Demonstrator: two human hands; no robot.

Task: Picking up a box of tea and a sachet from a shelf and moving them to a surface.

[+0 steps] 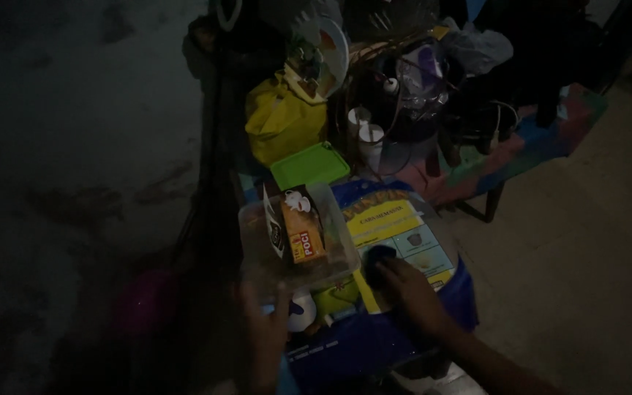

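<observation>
A: What were the hands doing at the clear plastic tub (257,252)?

B: The left hand (263,338) was under the tub's near edge, seemingly bearing it up; too dark to tell whether the fingers had closed. The right hand (411,292), right of the tub, rested its fingers on a small dark round thing (379,257) on the blue and yellow package (404,227).

A: And inside the tub?

B: A yellow-brown carton (303,228) lay in it. I judged the tub was being lifted or steadied; any next move wanted a firm, level hold.

A: Beyond it?

B: A green lid (309,165) just behind the tub, then a yellow bag (281,121).
</observation>
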